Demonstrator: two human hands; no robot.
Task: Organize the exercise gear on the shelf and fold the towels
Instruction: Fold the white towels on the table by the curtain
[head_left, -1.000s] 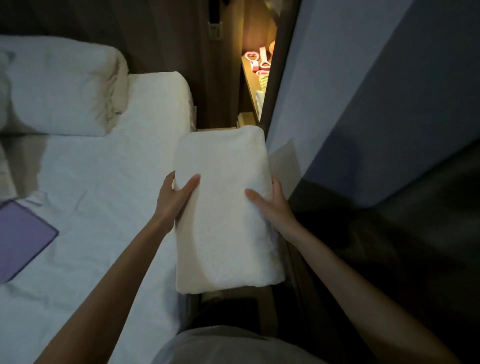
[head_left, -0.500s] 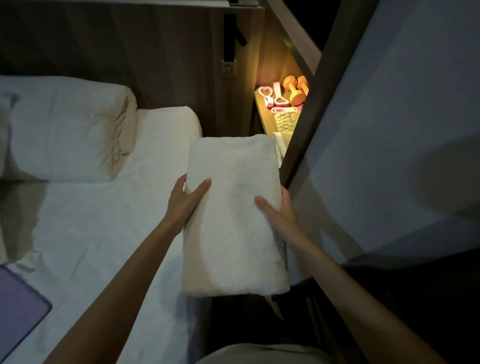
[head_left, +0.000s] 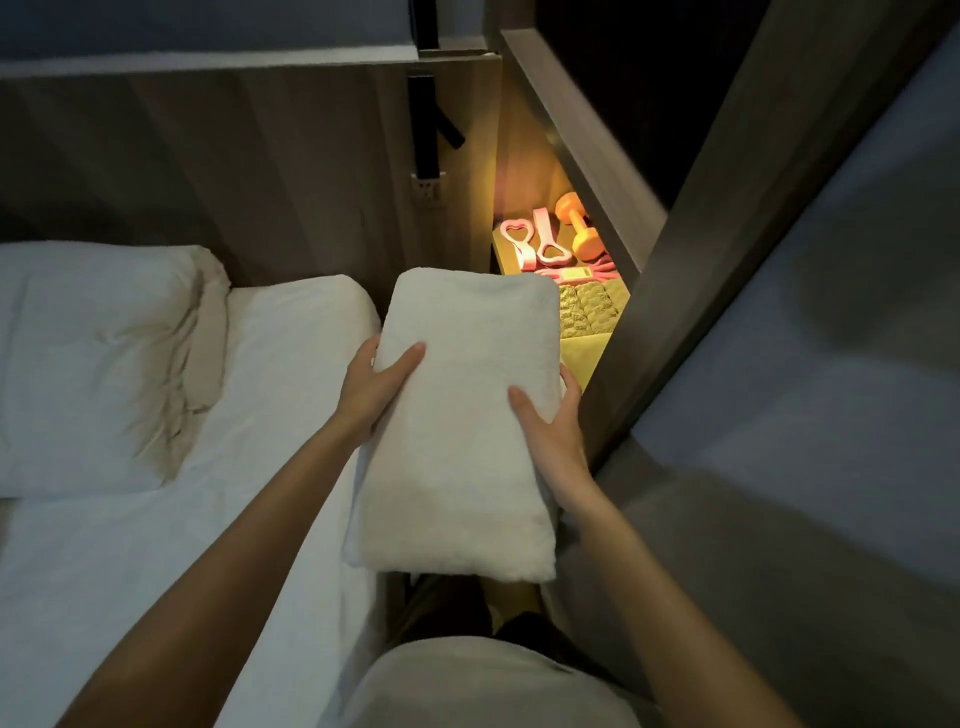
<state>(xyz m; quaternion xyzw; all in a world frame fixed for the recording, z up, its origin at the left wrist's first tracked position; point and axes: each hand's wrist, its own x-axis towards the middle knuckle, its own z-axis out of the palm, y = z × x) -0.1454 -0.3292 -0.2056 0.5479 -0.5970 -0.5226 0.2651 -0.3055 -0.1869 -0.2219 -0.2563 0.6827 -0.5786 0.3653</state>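
Head: folded white towel (head_left: 457, 426) centre frame, bed (head_left: 156, 545) at 9 o'clock; left hand (head_left: 371, 387) pinches its 9 o'clock edge, right hand (head_left: 550, 431) the 3 o'clock edge, fingers (head_left: 569, 382) wrapped under, thumbs on top; lit shelf (head_left: 582, 353) at 1 o'clock

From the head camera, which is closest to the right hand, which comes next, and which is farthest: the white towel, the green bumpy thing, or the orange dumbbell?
1. white towel: gripped by the right hand along its right edge.
2. green bumpy thing: just past the towel's far right corner.
3. orange dumbbell: farther back, behind the green bumpy thing.
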